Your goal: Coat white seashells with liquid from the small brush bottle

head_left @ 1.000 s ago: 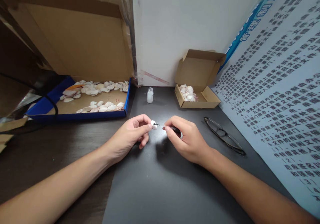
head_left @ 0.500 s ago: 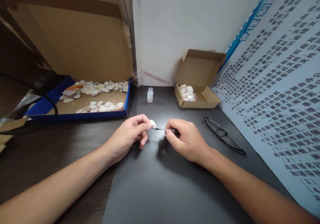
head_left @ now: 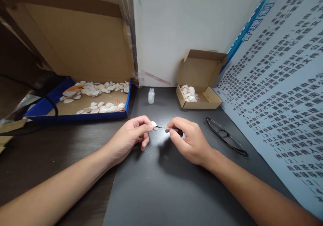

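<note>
Shell (head_left: 153, 124): above tabletop (head_left: 141, 192), pinched in left hand (head_left: 136, 132) | right hand (head_left: 190, 140): grip closed on thin brush (head_left: 164, 128), tip at shell | progress: brushing seems underway, coverage unclear | other shells (head_left: 109, 108): lie boxed

A pair of black-framed glasses (head_left: 225, 137) lies on the dark desk (head_left: 151, 199), near the lower edge of a big poster (head_left: 277, 101) that slants along the right side, printed with rows of dark characters under a blue band with larger lettering. At the back stands a plain white panel (head_left: 181, 24) with a slanting reddish strip (head_left: 156, 78) low on it. By the left edge, a black cable (head_left: 56, 108) loops near some flat cardboard pieces (head_left: 12, 126).
</note>
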Motion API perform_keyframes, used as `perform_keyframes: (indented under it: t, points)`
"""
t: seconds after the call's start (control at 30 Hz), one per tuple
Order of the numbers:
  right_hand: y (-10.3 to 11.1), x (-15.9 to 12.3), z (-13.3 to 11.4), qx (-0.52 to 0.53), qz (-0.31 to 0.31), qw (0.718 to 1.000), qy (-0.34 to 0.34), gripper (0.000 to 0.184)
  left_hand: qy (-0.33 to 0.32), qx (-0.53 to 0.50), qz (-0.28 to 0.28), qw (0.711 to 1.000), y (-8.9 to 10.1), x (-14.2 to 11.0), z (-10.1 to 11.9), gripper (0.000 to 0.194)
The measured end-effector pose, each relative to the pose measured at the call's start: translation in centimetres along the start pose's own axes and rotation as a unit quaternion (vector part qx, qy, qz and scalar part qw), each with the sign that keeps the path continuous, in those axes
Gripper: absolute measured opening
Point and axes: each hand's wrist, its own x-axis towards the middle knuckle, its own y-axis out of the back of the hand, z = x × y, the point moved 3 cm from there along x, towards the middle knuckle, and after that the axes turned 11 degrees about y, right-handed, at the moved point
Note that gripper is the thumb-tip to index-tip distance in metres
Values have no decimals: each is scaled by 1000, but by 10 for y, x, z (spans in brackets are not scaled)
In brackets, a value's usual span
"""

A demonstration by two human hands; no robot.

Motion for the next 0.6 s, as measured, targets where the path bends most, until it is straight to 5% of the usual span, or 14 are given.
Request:
perform_keyframes:
  t: [0.17, 0.6]
  points:
    - [-3, 1, 2, -20, -41, 998, -35, 12, 2, 1, 4, 1000, -1, -2, 0, 19]
    - [0, -1, 0, 8, -13, 1000, -2, 16, 4, 9, 3, 1000, 0, -1, 0, 20]
